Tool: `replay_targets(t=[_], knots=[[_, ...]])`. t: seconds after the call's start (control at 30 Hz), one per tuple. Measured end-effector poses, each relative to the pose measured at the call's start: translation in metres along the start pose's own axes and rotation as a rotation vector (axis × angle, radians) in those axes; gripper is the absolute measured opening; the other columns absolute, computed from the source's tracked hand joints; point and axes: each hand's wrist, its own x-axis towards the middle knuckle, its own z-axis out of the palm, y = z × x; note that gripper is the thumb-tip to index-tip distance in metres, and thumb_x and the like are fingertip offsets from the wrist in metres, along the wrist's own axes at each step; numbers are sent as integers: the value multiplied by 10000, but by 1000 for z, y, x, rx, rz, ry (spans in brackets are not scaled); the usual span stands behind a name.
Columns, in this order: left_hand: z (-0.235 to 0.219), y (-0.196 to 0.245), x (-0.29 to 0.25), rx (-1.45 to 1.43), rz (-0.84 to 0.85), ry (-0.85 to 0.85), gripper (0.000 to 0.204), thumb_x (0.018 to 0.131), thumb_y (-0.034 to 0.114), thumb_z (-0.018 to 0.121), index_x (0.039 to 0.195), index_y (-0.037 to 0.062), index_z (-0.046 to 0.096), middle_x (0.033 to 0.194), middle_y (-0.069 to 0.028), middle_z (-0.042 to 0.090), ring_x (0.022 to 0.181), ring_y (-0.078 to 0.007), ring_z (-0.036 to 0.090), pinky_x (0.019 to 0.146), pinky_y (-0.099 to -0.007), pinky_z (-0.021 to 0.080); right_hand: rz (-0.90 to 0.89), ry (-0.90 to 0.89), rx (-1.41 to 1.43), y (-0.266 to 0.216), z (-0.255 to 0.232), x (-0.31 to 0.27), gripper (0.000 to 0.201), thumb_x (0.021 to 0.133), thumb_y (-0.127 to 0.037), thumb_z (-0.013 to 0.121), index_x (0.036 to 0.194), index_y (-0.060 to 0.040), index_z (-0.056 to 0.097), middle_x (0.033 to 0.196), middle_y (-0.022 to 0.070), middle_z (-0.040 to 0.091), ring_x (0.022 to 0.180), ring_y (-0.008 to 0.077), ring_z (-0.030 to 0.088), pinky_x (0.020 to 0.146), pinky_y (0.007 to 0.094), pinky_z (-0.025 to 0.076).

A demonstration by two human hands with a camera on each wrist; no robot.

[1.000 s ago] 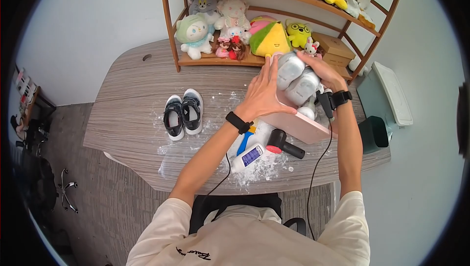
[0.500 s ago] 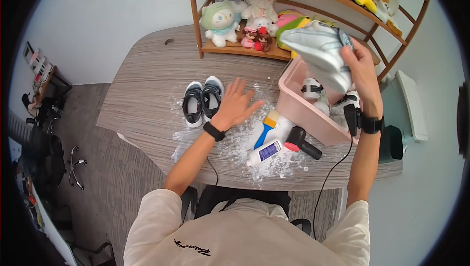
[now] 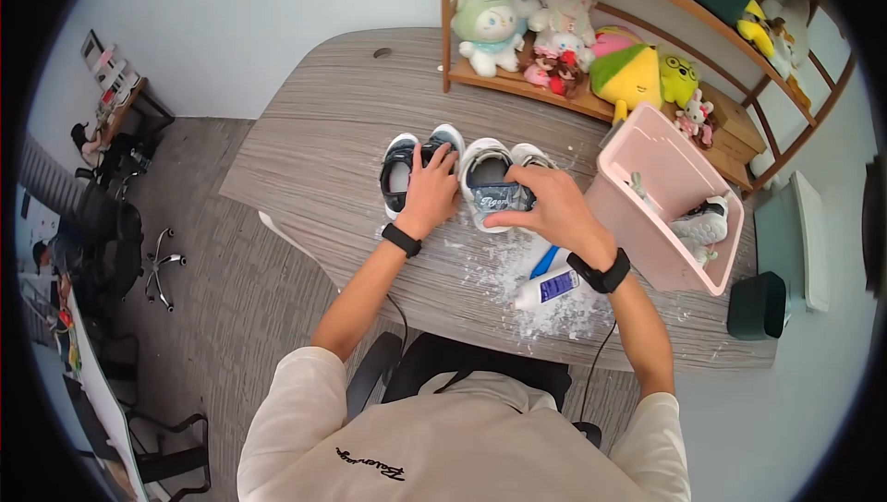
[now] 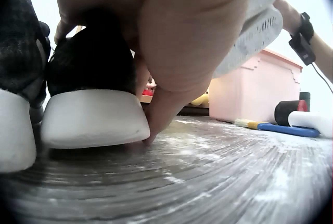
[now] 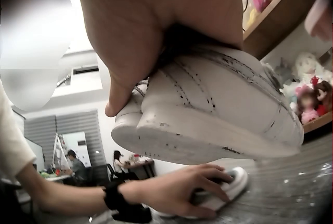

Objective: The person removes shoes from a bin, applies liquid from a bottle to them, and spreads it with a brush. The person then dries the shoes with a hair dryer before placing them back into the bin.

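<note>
A pair of black sneakers point(image 3: 395, 190) with white soles sits on the table, heels facing the person. My left hand point(image 3: 431, 195) grips the right-hand one, fingers on both sides of its black upper point(image 4: 88, 60). Just right of them, my right hand point(image 3: 554, 206) holds a pair of pale grey-white sneakers point(image 3: 477, 190) together, thumb toward the heel side. Their soles point(image 4: 250, 41) are raised off the table and tilted in the left wrist view. The right wrist view shows the whitish side point(image 5: 208, 99) of one, with dark specks.
A pink bin point(image 3: 637, 211) holding more shoes point(image 3: 707, 220) stands at the right. White powder, a blue-handled brush point(image 3: 545, 262) and a white bottle point(image 3: 547, 290) lie near the front. A black and red device point(image 4: 287, 112) lies by the bin. Plush toys point(image 3: 490, 36) fill the shelf behind.
My right hand has carried the pale sneakers out of the pink bin and leftward, beside the black pair. My left hand has left the bin and taken hold of a black sneaker.
</note>
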Motion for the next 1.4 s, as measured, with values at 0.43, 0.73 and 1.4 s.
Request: replay_targets(t=[0.43, 0.73, 1.4], knots=[[-5, -11, 7, 49, -81, -87, 293, 772, 101, 697, 1059, 43, 710, 1334, -122, 578, 1385, -302, 417, 1136, -681, 230, 39, -157, -52, 88, 92, 26, 533, 763, -352, 837, 1123, -44, 592, 980, 214, 616, 961, 403, 605, 821, 467, 484], [-12, 6, 17, -35, -112, -2, 453, 829, 74, 637, 1278, 36, 588, 1353, -178, 550, 1366, -346, 431, 1138, -684, 219, 111, -103, -46, 57, 43, 17, 508, 820, -219, 785, 1264, -67, 591, 975, 201, 684, 926, 384, 656, 800, 446, 517], [-48, 240, 164, -709, 362, -62, 345, 924, 312, 640, 1130, 44, 709, 1196, -197, 675, 1155, -351, 617, 979, -465, 485, 621, 122, -369, 135, -224, -185, 284, 872, -218, 734, 1014, 26, 698, 871, 145, 717, 813, 250, 685, 763, 367, 546]])
